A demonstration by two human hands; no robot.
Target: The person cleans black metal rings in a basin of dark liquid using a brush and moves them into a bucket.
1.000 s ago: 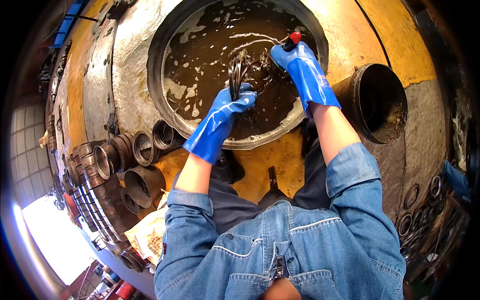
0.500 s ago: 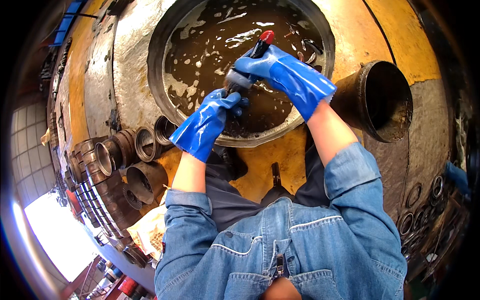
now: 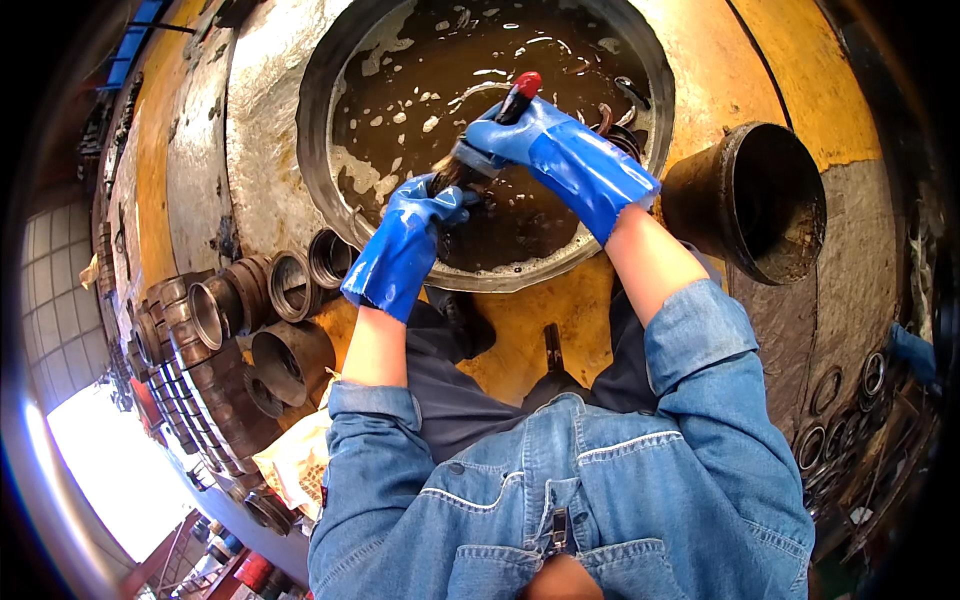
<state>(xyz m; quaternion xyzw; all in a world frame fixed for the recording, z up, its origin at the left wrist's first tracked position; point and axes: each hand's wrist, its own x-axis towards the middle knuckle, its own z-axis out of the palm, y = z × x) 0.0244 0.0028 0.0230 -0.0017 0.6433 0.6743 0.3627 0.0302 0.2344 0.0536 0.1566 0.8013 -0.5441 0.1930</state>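
A paint-type brush (image 3: 519, 101) with a black handle and red end is gripped in my gloved right hand (image 3: 535, 138), bristles slanting down to the left. Close by, my left hand (image 3: 412, 220), in a matching blue rubber glove, is closed at the bristles. Whatever its fingers hold is dark and mostly hidden. Both hands are over a wide round tub (image 3: 314, 150) of murky brown liquid (image 3: 400, 60) with patches of foam. Dark ring-shaped parts (image 3: 622, 140) lie partly in the liquid by the tub's right side.
To the right, a dark, grimy metal bucket (image 3: 695, 200) lies tipped with its mouth toward me. Several metal rings and cylinders (image 3: 290, 285) crowd the left, beside a pale bag (image 3: 298, 462). More rings (image 3: 812, 447) lie at the lower right.
The brush and my right hand have shifted slightly down and left, bringing the bristles lower against my left hand. My left hand has moved slightly left.
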